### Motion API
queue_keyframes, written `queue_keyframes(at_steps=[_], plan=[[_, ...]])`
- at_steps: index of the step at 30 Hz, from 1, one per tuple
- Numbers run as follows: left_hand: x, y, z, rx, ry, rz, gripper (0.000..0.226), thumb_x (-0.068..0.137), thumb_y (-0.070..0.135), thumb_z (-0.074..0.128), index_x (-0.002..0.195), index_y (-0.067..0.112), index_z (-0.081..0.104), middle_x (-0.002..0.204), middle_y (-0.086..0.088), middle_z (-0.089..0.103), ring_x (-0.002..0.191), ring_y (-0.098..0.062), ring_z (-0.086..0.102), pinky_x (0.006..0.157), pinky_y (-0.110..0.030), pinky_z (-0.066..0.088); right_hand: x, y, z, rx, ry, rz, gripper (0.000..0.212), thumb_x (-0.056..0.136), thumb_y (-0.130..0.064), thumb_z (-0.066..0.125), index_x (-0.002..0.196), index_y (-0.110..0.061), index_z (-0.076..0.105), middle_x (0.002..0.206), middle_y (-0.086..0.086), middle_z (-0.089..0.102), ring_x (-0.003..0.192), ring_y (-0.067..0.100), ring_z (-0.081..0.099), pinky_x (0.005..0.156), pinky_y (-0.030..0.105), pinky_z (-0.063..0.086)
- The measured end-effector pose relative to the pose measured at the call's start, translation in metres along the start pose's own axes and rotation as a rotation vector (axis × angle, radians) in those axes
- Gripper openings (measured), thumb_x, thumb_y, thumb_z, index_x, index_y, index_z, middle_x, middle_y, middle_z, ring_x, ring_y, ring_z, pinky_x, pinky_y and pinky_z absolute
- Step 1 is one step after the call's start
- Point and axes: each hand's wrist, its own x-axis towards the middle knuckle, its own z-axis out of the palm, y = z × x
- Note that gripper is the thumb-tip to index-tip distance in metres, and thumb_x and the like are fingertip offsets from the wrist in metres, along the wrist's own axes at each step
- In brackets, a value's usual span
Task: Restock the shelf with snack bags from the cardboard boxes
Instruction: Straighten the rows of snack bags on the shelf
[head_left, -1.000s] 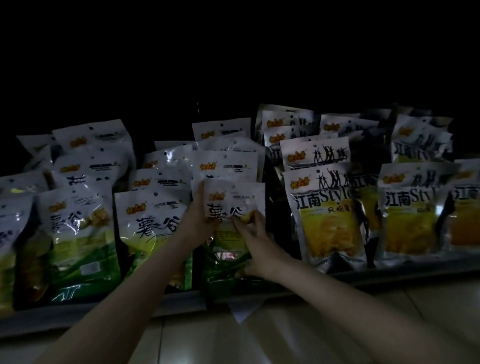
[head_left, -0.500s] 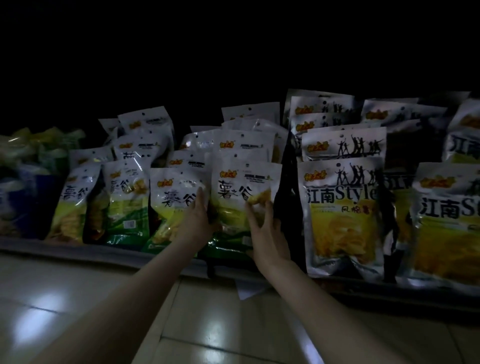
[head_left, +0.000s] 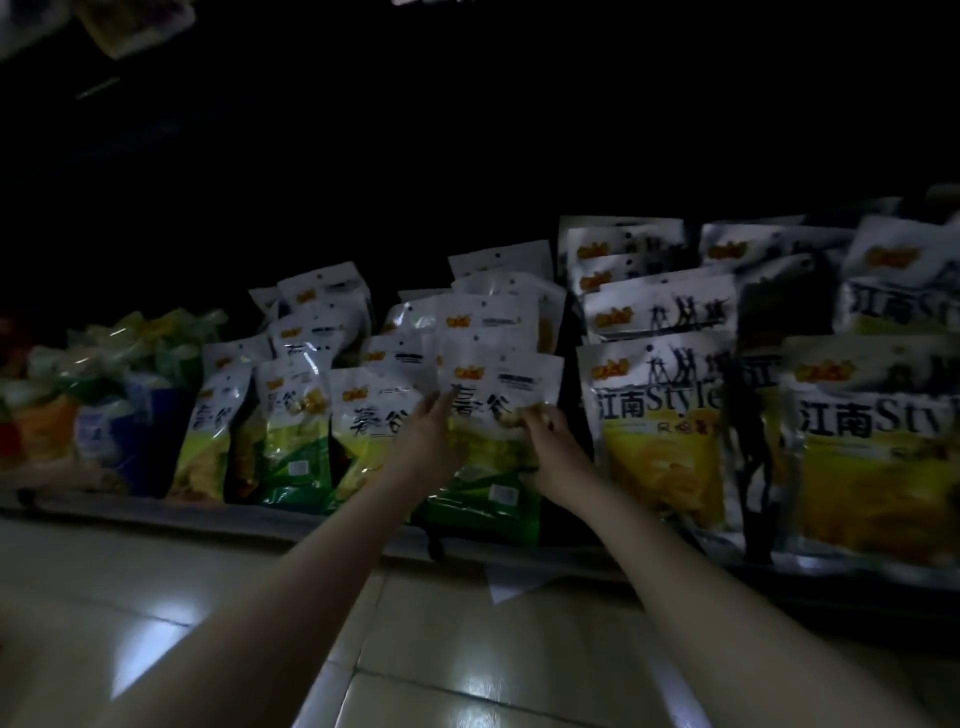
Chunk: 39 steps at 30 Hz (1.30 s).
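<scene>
We see a low, dark shelf (head_left: 156, 512) running across a glossy pale tiled floor (head_left: 441, 665). On it stand rows of white-topped, green-bottomed foil snack bags (head_left: 296, 436), upright and overlapping. Just beside them to the right stand white-and-yellow foil bags printed "Style" (head_left: 660, 431). At the far left sits a blurred heap of green, orange and blue packets (head_left: 104, 395).

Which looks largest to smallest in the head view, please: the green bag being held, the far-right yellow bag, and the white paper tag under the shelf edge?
1. far-right yellow bag, though it sits nearer the camera
2. held green bag
3. white paper tag
</scene>
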Motion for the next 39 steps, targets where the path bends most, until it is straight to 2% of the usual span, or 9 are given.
queue_keyframes(at_steps=[5, 9, 14, 18, 21, 26, 30, 36, 39], plan=[[-0.011, -0.003, 0.04, 0.36, -0.453, -0.027, 0.092, 0.089, 0.045, 0.057, 0.15, 0.023, -0.008, 0.153, -0.01, -0.028, 0.141, -0.034, -0.022, 0.115, -0.054, 0.004, -0.025, 0.007, -0.032, -0.092, -0.001, 0.017, 0.082, 0.088, -0.006, 0.06, 0.149, -0.027, 0.01, 0.153, 0.005, 0.012, 0.131, 0.029, 0.036, 0.096, 0.031, 0.043], [-0.01, 0.021, 0.024, 0.25, -0.242, 0.006, 0.086, 0.092, 0.044, 0.052, 0.15, 0.013, -0.004, 0.155, -0.013, -0.02, 0.144, -0.033, -0.014, 0.117, -0.05, 0.007, -0.034, 0.01, -0.071, 0.012, 0.079, 0.026, 0.075, 0.089, -0.012, 0.062, 0.148, -0.024, 0.017, 0.138, 0.006, 0.04, 0.118, 0.026, 0.051, 0.084, 0.031, 0.048], [0.017, 0.098, 0.007, -0.141, 0.208, 0.023, 0.061, 0.095, 0.029, 0.048, 0.146, 0.009, 0.02, 0.153, -0.013, 0.016, 0.14, -0.031, 0.02, 0.111, -0.046, 0.025, -0.06, 0.02, -0.138, 0.355, 0.484, 0.137, 0.048, 0.094, -0.01, 0.053, 0.138, -0.015, 0.035, 0.11, 0.001, 0.051, 0.105, 0.03, 0.056, 0.079, 0.035, 0.047], [0.012, 0.166, 0.024, -0.336, 0.177, 0.211, 0.062, 0.095, 0.033, 0.048, 0.146, 0.012, 0.019, 0.154, -0.009, 0.017, 0.14, -0.029, 0.021, 0.111, -0.047, 0.026, -0.105, 0.038, -0.156, 0.117, 0.814, 0.275, 0.038, 0.094, -0.012, 0.053, 0.131, -0.011, 0.043, 0.112, 0.006, 0.056, 0.092, 0.016, 0.052, 0.07, 0.018, 0.042], [0.005, 0.193, 0.035, -0.207, 0.096, 0.442, 0.061, 0.096, 0.033, 0.046, 0.148, 0.02, 0.016, 0.158, -0.002, 0.005, 0.146, -0.024, 0.003, 0.116, -0.047, 0.013, -0.14, 0.055, -0.172, -0.132, 0.882, 0.349, 0.039, 0.093, -0.012, 0.054, 0.131, -0.011, 0.044, 0.107, 0.006, 0.056, 0.087, 0.015, 0.053, 0.071, 0.025, 0.044], [0.0, 0.209, 0.04, 0.021, -0.103, 0.607, 0.074, 0.095, 0.04, 0.048, 0.15, 0.029, -0.001, 0.158, 0.001, -0.009, 0.145, -0.027, -0.01, 0.116, -0.052, 0.007, -0.179, 0.09, -0.2, -0.337, 0.63, 0.638, 0.074, 0.087, -0.033, 0.064, 0.147, -0.022, 0.02, 0.146, 0.009, 0.027, 0.127, 0.03, 0.039, 0.097, 0.036, 0.041], [-0.001, 0.21, 0.049, 0.187, -0.19, 0.55, 0.089, 0.088, 0.05, 0.055, 0.149, 0.032, -0.007, 0.157, 0.0, -0.016, 0.142, -0.034, -0.018, 0.112, -0.062, 0.002, -0.19, 0.114, -0.196, -0.115, 0.448, 0.712, 0.093, 0.083, -0.031, 0.07, 0.15, -0.021, 0.006, 0.154, 0.005, 0.021, 0.136, 0.027, 0.033, 0.102, 0.033, 0.038], [0.01, 0.213, 0.068, 0.317, -0.15, 0.286, 0.105, 0.08, 0.065, 0.055, 0.145, 0.033, -0.022, 0.152, -0.012, -0.03, 0.136, -0.048, -0.023, 0.108, -0.067, 0.007, -0.16, 0.128, -0.166, 0.092, 0.617, 0.509, 0.121, 0.074, -0.023, 0.078, 0.147, -0.027, -0.019, 0.158, -0.001, 0.001, 0.144, 0.024, 0.013, 0.112, 0.039, 0.025], [0.017, 0.212, 0.081, 0.34, -0.154, 0.282, 0.095, 0.087, 0.057, 0.051, 0.146, 0.033, -0.02, 0.152, -0.011, -0.029, 0.138, -0.044, -0.023, 0.109, -0.065, 0.008, -0.145, 0.134, -0.158, 0.071, 0.606, 0.502, 0.123, 0.073, -0.024, 0.079, 0.145, -0.036, -0.021, 0.158, 0.003, -0.005, 0.143, 0.027, 0.017, 0.107, 0.039, 0.035]])
